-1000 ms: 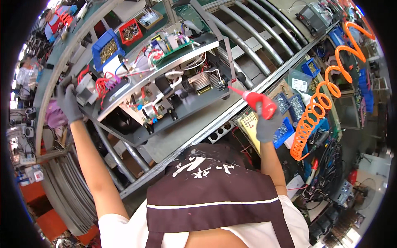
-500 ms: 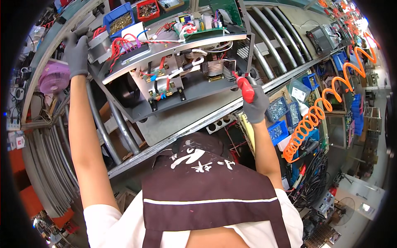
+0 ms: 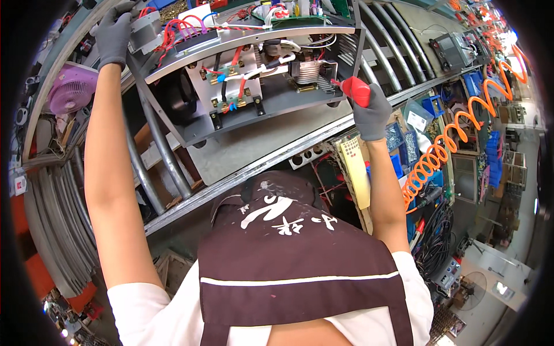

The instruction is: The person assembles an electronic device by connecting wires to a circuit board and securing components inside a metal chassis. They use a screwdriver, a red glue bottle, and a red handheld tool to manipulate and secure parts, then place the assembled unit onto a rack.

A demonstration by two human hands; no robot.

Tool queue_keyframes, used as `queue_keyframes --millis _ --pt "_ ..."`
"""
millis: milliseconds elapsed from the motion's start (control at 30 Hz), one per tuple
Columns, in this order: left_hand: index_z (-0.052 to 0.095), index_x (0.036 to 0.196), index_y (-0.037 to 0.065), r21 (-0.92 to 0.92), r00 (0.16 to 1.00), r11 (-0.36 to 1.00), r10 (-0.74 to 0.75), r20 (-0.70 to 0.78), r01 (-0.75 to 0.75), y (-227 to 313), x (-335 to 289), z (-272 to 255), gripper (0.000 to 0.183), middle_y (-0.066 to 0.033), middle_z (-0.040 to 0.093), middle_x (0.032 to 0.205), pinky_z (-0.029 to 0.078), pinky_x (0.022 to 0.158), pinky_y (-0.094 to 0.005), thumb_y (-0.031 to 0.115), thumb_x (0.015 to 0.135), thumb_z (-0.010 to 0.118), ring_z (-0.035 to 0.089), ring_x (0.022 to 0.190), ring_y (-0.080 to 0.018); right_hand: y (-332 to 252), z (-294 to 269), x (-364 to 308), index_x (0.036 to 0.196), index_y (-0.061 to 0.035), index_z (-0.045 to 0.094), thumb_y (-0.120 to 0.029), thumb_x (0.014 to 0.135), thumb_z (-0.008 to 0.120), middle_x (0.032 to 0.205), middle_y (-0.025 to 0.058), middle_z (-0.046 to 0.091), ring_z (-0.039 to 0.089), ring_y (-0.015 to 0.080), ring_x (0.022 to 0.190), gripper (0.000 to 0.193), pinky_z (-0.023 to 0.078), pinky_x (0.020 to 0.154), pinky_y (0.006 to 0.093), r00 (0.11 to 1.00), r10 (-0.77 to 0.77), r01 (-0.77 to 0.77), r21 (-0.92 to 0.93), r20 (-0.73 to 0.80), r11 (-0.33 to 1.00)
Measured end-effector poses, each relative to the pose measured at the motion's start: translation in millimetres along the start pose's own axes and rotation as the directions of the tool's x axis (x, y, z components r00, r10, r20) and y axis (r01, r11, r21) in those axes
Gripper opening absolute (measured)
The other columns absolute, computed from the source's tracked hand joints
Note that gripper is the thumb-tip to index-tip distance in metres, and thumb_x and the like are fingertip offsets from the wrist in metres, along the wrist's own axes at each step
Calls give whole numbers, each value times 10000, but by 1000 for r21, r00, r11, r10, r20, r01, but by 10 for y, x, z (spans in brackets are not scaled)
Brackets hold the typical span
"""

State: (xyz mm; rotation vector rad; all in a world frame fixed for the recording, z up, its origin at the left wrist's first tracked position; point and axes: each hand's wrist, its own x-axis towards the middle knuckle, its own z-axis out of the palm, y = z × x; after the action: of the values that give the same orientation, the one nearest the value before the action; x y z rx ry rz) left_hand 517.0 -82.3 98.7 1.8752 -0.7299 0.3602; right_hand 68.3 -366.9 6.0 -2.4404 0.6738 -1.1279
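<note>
An open dark metal chassis (image 3: 283, 108) lies in front of me, with wires, a coil, a black fan and a green circuit board (image 3: 311, 22) along its far side. My gloved right hand (image 3: 372, 112) is closed round a red-handled screwdriver (image 3: 356, 91) at the chassis's right end. Its tip points left, near the finned metal part (image 3: 309, 72); whether it touches anything is unclear. My gloved left hand (image 3: 112, 40) is at the far left corner, its fingers apart, beside a grey metal block (image 3: 145, 30) with red wires. I see nothing held in it.
A roller conveyor (image 3: 398, 52) runs under and beyond the chassis, with a metal rail (image 3: 277, 155) on my side. Small parts bins (image 3: 395, 135) and a coiled orange air hose (image 3: 430, 167) are at the right. A purple fan (image 3: 72, 92) stands at the left.
The whole scene, chassis included, sits higher in the picture. My left hand has reached farther up, with its fingers more spread. The screwdriver's handle has swung to a flatter angle.
</note>
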Motion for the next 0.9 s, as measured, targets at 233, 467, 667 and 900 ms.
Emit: queue_keyframes --millis 233,467,667,900 --pt "668 1006 37 17 1000 1000 -17 -24 18 87 -28 9 261 -74 699 886 470 756 -218 73 807 503 628 812 -93 87 -122 -230 948 -40 628 -85 725 696 809 101 650 638 174 707 238 485 643 310 978 200 -195 92 -52 977" --pt "647 1040 31 25 997 997 -76 0 76 74 -8 16 274 -69 679 949 470 741 -217 40 808 502 620 837 -106 83 -240 -662 973 13 580 -91 796 678 789 74 611 600 149 576 228 501 500 247 729 678 -460 668 -91 585" --pt "645 1031 14 -79 990 987 -144 -7 143 -61 60 -5 275 -68 672 935 473 722 -219 18 786 522 618 836 -110 75 -55 -817 1039 -12 527 -148 830 617 780 103 590 545 185 570 265 440 499 305 551 820 -441 888 153 131" --pt "674 979 45 8 1000 1000 -1 -12 1 -154 152 9 246 -59 684 889 483 716 -247 73 756 575 616 798 -115 -204 162 -695 1015 4 565 -147 830 639 766 104 619 600 185 569 251 492 474 288 611 771 -463 871 180 164"
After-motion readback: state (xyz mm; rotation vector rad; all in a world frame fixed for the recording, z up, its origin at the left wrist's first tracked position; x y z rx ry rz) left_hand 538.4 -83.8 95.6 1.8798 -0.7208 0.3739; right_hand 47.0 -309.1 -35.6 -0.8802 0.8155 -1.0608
